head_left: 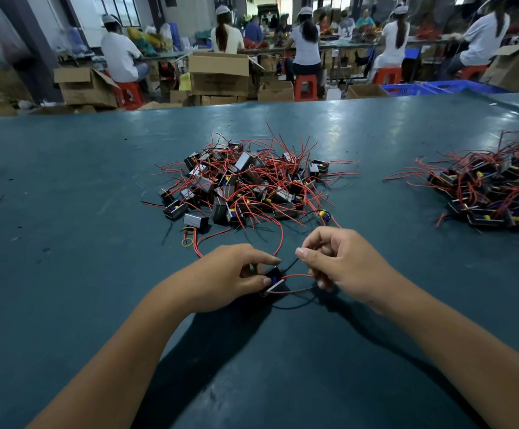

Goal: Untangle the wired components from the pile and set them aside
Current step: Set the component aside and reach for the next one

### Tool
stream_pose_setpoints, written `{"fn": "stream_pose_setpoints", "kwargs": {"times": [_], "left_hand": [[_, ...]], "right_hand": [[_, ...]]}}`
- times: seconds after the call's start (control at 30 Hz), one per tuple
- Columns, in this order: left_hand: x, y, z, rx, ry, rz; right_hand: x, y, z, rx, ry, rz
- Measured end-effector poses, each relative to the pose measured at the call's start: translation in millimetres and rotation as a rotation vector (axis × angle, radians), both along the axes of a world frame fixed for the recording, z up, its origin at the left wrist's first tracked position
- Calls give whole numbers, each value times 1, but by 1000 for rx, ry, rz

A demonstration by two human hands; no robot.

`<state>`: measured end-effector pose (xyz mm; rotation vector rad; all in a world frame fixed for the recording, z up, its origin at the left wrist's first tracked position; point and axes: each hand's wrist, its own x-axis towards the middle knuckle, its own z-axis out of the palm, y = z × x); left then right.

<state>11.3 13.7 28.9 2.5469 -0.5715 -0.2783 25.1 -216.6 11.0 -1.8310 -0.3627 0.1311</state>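
Note:
A tangled pile (245, 184) of small black box components with red wires lies in the middle of the teal table (66, 274). In front of it, my left hand (230, 277) grips one black component (274, 279) just above the table. My right hand (341, 261) pinches that component's red and black wires (298, 276) close beside it. A longer red wire (279, 239) loops from between my hands back toward the pile. A second heap of components (493, 190) sits at the right edge.
One loose component (195, 222) with a yellow loop lies at the pile's near left. Beyond the table's far edge are cardboard boxes (218, 74), red stools (306, 87), blue crates and several seated people working.

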Motion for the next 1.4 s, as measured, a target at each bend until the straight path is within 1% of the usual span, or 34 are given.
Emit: {"fn": "stream_pose_setpoints", "kwargs": {"times": [0.1,0.13,0.23,0.3,0.33,0.47,0.6,1.03,1.1,1.2,1.3,1.4], "left_hand": [[-2,2,6,45,-135,32],[-2,3,8,22,-188,50],[-7,-4,11,-179,-293,121],[-8,-15,8,-272,-272,132],[-9,-20,4,-281,-240,117],[-6,-29,-10,-264,-163,45],[-3,-26,-12,-274,-156,46],[-1,-21,-12,-274,-97,23],[0,-20,-11,-264,-99,12],[0,-18,-10,-246,-121,7],[0,-18,-10,-261,-111,9],[1,-18,-11,-266,-105,10]], "right_hand": [[-1,3,-3,18,24,-6],[-1,4,-4,22,27,-12],[-3,9,-6,34,36,-26],[-4,11,-7,52,47,-22],[-4,12,-7,58,53,-18],[-5,10,-3,47,29,-12],[-3,4,4,3,-28,-1],[6,-11,7,-60,-107,62],[7,-15,7,-131,-193,80],[6,-21,11,-340,-438,152],[5,-21,14,-487,-687,210],[7,-22,14,-544,-781,204]]}}
